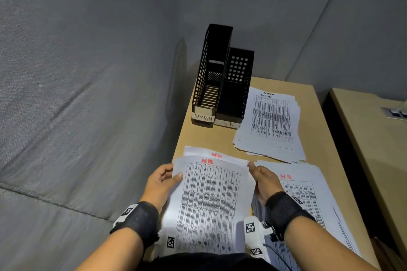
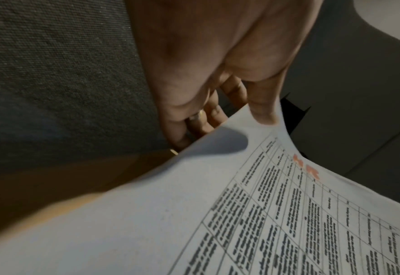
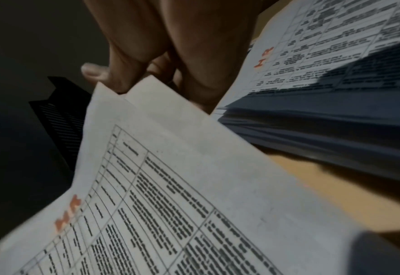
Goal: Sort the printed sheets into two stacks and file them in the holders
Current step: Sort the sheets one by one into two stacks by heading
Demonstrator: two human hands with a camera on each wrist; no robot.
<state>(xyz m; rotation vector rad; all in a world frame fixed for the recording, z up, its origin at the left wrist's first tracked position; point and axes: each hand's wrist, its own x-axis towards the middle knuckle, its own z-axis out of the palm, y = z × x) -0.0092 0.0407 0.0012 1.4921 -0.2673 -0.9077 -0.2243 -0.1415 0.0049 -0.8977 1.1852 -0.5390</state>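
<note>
An HR sheet (image 1: 209, 204) with a red heading is held over the near left of the table, above another HR sheet (image 1: 217, 154) lying there. My left hand (image 1: 167, 179) pinches its left edge, thumb on top (image 2: 264, 115), fingers underneath. My right hand (image 1: 256, 171) pinches its top right corner (image 3: 123, 104). A thick pile with an HR page on top (image 1: 308, 193) lies to the right, under my right wrist. An ADMIN stack (image 1: 273, 121) lies farther back. Two black holders, ADMIN (image 1: 211, 77) and HR (image 1: 235, 90), stand at the back left.
The wooden table (image 1: 220, 136) is narrow, and its left edge meets a grey fabric surface (image 1: 77, 94). A second table (image 1: 363, 138) stands to the right across a dark gap. Bare wood shows between the holders and the HR sheets.
</note>
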